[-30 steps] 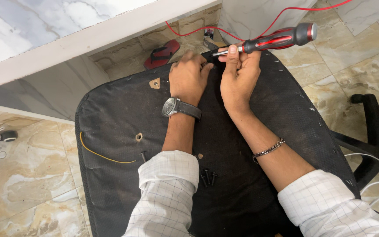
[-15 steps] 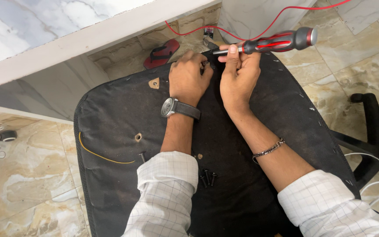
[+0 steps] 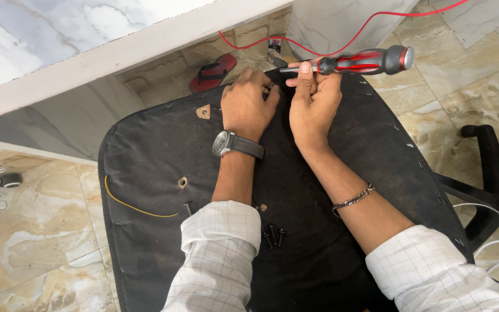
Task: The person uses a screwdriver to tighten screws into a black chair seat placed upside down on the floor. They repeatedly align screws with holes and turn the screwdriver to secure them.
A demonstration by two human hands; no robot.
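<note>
Both of your hands sit at the far edge of the black seat bottom (image 3: pixel 163 162), which lies upside down on the tiled floor. Your right hand (image 3: pixel 313 101) is closed around the screwdriver (image 3: pixel 365 60), fingers wrapped where the red-and-black handle meets the shaft, with the forefinger laid up along the shaft. The screwdriver lies nearly level, its handle sticking out to your right and its tip pointing left towards your other hand. Your left hand (image 3: pixel 248 104), wearing a wristwatch (image 3: pixel 235 143), rests knuckles-up on the fabric just beside the right one, its fingers curled down at the seat's edge; you cannot tell whether they pinch anything, since the fingertips are hidden.

A few loose black screws (image 3: pixel 274 236) lie on the seat between your forearms, and one more (image 3: pixel 188 207) rests near a small hole to the left. A red sandal (image 3: pixel 212 72) lies on the floor beyond the seat, and a red wire (image 3: pixel 347 40) runs past behind the screwdriver. To your right stands a black chair base (image 3: pixel 489 173).
</note>
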